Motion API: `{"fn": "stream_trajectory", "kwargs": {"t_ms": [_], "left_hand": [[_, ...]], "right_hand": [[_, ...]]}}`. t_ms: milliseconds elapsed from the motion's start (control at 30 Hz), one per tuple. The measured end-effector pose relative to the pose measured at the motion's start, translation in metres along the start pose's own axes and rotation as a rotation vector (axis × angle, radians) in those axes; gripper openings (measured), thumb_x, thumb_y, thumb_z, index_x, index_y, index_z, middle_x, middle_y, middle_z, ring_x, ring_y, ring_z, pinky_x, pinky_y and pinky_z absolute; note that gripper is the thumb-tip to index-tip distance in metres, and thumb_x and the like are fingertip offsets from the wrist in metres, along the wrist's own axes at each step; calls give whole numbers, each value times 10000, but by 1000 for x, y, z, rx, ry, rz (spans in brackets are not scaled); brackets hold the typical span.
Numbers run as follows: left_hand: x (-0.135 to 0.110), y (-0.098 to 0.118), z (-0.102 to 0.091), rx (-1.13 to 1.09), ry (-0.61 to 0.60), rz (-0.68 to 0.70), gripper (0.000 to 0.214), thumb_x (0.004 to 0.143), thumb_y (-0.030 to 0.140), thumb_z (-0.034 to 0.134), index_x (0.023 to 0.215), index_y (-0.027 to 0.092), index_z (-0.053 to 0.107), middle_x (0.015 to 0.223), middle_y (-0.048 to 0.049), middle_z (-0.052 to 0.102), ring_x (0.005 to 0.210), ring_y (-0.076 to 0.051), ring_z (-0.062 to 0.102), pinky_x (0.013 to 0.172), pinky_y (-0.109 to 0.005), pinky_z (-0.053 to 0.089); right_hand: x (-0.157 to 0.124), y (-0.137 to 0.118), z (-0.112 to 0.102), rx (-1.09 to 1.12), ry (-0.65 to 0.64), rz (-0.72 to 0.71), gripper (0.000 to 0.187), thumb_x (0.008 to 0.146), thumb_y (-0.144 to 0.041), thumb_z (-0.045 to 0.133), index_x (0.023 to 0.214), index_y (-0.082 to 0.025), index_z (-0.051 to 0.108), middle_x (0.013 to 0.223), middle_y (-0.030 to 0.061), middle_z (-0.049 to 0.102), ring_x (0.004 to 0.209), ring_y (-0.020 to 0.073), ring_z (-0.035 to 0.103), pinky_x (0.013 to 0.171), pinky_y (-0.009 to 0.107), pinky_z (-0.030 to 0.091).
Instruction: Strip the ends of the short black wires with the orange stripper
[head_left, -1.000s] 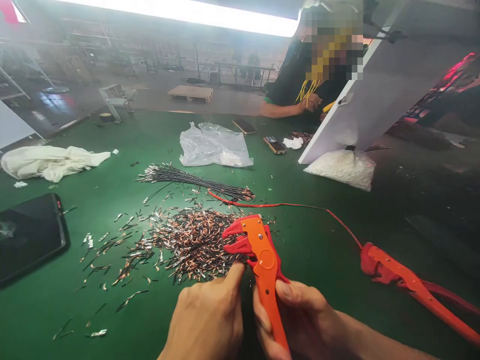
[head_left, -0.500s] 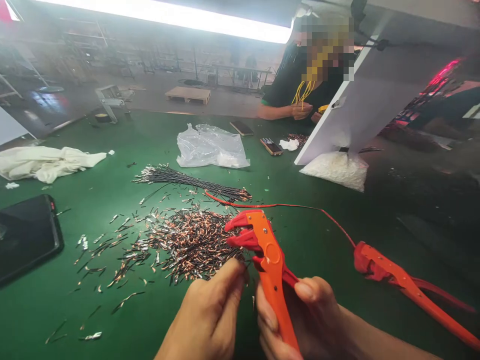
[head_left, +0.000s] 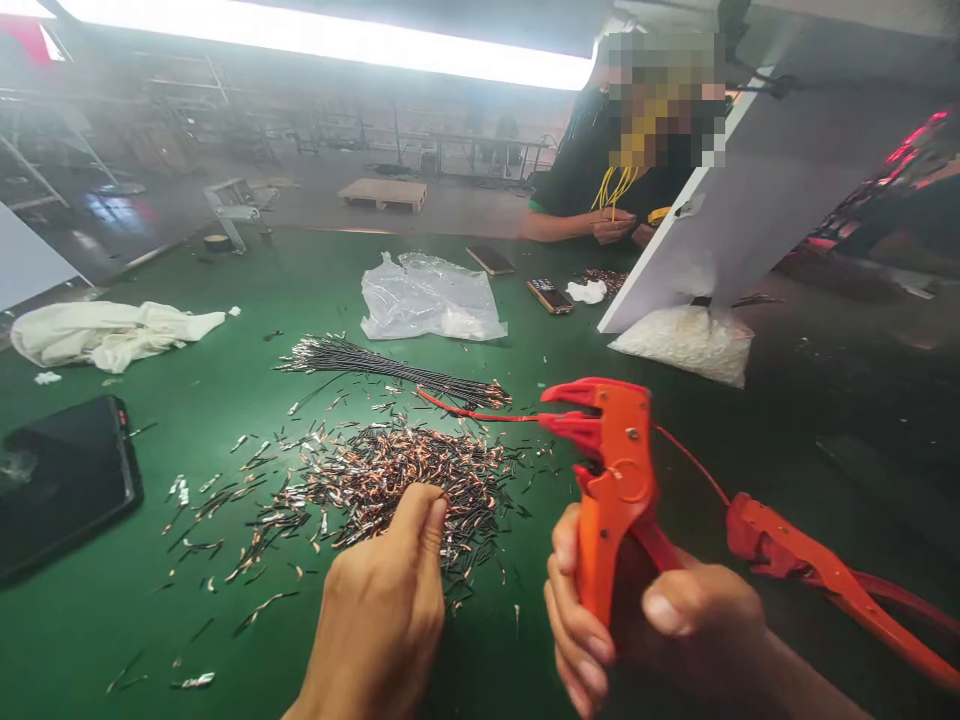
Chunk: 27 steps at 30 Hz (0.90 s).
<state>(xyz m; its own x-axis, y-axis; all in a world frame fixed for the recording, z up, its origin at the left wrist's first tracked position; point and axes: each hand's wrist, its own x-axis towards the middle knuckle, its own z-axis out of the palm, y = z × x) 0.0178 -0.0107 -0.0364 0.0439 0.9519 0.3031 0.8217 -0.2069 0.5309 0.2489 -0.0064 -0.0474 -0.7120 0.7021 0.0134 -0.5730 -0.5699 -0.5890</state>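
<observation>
My right hand (head_left: 637, 625) is wrapped round the handles of an orange wire stripper (head_left: 611, 480), held upright with its red jaws pointing left above the green table (head_left: 225, 600). My left hand (head_left: 386, 610) reaches down with fingertips pinched together at the near edge of a pile of short stripped wire pieces (head_left: 382, 475); what they pinch is too small to see. A bundle of long black wires (head_left: 390, 368) lies beyond the pile. A red wire (head_left: 480, 412) runs from that bundle toward the stripper's jaws.
A second orange stripper (head_left: 832, 580) lies at the right. A dark tablet (head_left: 64, 480) sits at the left, with white cloth (head_left: 112, 330) behind it. A plastic bag (head_left: 427, 298), two phones (head_left: 550, 295), a white board (head_left: 750, 200) and a bag of white bits (head_left: 686, 340) stand farther back. Another person (head_left: 600, 170) works across the table.
My right hand has swung the stripper to the right and upright, away from the pile. My left hand has left the stripper and dropped onto the pile's near edge.
</observation>
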Motion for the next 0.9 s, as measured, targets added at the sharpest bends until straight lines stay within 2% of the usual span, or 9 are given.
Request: {"fn": "stream_trajectory", "kwargs": {"t_ms": [100,200,267,400,500,567,667,767,900], "left_hand": [[-2,2,-1,1,150,158,161,991,205,474,995,201,635,601,61,651,394,-88,547,416,-193,388],[-4,7,-1,-29,198,243,160,978,156,503,1025,174,655,755,8,714,564,-98,641,551,-190,477],[-6,11,-1,15,205,271,172,984,153,508,1043,173,669,725,12,682,595,-111,638,583,-210,473],[-8,14,-3,234,236,330,160,992,183,529,1015,181,687,625,36,604,529,-125,581,519,-259,384],[-7,15,-6,342,293,402,95,962,176,575,944,177,668,631,22,631,550,-143,593,540,-285,373],[-8,16,-7,375,336,437,52,947,174,591,962,189,638,631,27,654,540,-142,606,531,-289,367],[-10,23,-6,308,356,340,125,992,210,514,1087,201,595,675,21,707,545,-129,670,517,-253,420],[-13,33,-5,104,329,188,219,1033,312,447,1194,212,557,640,37,704,510,-108,689,502,-188,489],[-11,38,-6,-29,220,143,242,1023,412,481,1136,231,596,434,123,534,267,-67,476,309,-172,329]], "right_hand": [[1,8,-1,-83,73,8,375,753,-239,626,1105,-109,632,811,83,643,724,222,637,710,411,505],[4,16,1,-81,79,27,347,769,-259,623,1084,-114,631,819,85,642,729,220,634,713,402,501],[5,19,3,-45,66,48,370,757,-268,619,1094,-113,630,808,89,648,722,225,639,695,394,507],[8,25,3,-11,96,78,409,725,-256,627,1103,-103,636,771,89,663,674,215,646,652,355,509],[9,27,2,8,74,103,420,696,-250,609,1091,-109,641,762,80,672,650,203,644,647,344,515],[10,26,3,62,34,134,451,666,-268,586,1085,-111,638,745,79,679,620,197,632,633,336,510],[11,25,5,122,-2,172,502,628,-285,543,1086,-100,634,711,84,685,595,201,615,604,322,487],[12,27,3,95,6,171,511,604,-262,530,1078,-104,637,706,81,684,597,210,621,599,327,487],[13,38,-3,-75,105,130,481,525,-139,541,991,-113,655,764,84,690,669,205,616,674,333,459]]}}
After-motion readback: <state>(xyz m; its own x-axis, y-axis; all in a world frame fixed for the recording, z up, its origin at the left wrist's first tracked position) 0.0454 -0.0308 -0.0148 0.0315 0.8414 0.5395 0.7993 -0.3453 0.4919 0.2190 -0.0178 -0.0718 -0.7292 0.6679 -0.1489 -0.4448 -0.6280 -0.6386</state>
